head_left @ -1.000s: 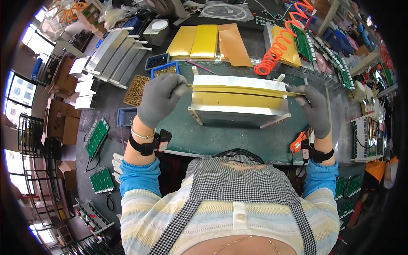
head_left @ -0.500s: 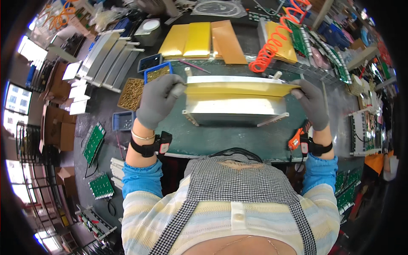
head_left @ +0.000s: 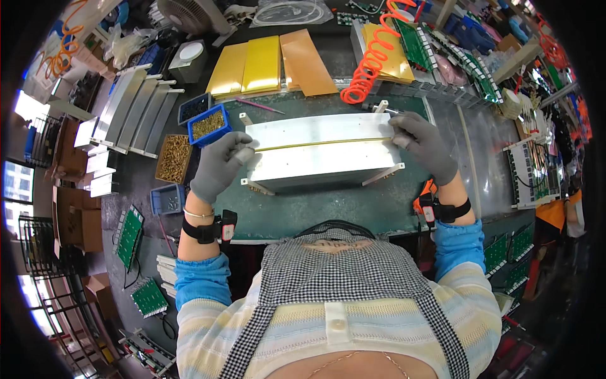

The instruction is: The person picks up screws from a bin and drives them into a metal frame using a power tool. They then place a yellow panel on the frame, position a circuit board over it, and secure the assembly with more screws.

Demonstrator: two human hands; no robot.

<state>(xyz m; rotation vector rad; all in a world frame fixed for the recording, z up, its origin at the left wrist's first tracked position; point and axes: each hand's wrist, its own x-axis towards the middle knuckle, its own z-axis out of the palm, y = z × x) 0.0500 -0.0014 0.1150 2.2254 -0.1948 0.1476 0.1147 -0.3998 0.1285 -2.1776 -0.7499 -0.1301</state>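
Note:
A silvery metal frame (head_left: 322, 162) with small posts at its corners stands on the green mat in front of me. Along its middle runs a yellow sheet (head_left: 322, 144), seen almost edge-on as a thin line. My left hand (head_left: 221, 165), in a grey glove, is closed with thumb and fingers pinching the sheet's left end. At the right end my gloved right hand (head_left: 424, 146) pinches the same sheet. How deep the sheet sits between the frame's two metal faces is hidden.
Left of the frame are a blue bin (head_left: 210, 140) of small brass parts and a box of brass standoffs (head_left: 173, 163). Yellow sheets (head_left: 261, 65) lie behind. An orange coiled hose (head_left: 372, 66) hangs at the back right. An orange tool (head_left: 424, 196) lies by my right wrist.
The yellow sheet, a broad tilted face before, has gone down to a thin line along the frame's middle. Both hands stay at its ends. The whole view has shifted slightly.

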